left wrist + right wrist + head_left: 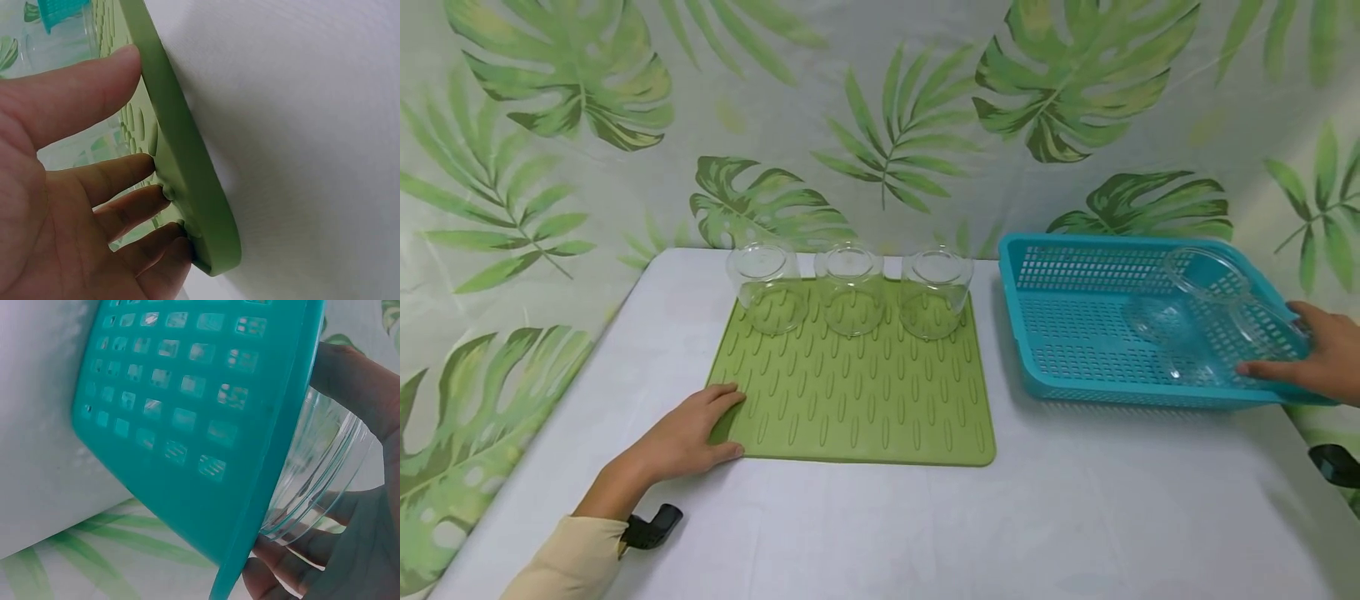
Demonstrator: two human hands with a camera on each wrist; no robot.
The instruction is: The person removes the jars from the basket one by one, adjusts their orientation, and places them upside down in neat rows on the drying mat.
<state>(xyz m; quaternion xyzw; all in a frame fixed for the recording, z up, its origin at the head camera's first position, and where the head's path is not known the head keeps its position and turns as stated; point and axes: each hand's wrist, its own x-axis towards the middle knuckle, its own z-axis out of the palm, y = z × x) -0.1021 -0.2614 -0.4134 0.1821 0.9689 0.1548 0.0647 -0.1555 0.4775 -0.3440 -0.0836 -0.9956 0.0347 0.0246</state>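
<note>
1. Head view: leaf-printed pale fabric [760, 117] hangs behind a table under a white cloth [887, 533]. Centred on it lies a flat, lime-green ridged mat [865, 408], with three clear, round glass cups [853, 292] standing in a row along its 12 o'clock side. At the mat's 8 o'clock corner, my left hand [688, 437] rests with fingers and thumb spread apart. Off at 3 o'clock sits a turquoise, rectangular plastic basket [1138, 392]. Its 3 o'clock end has my right hand [1330, 354] at a clear drinking glass [1270, 325]; another transparent glass [1206, 275] lies toward 2 o'clock inside.

2. Left wrist view: the mat's edge slants from 11 to 6 o'clock. My thumb and fingertips touch it from 9 o'clock, gripping nothing.

3. Right wrist view: past the basket's perforated wall, toward 3 o'clock, my thumb and curled fingers clasp the drinking glass.
</note>
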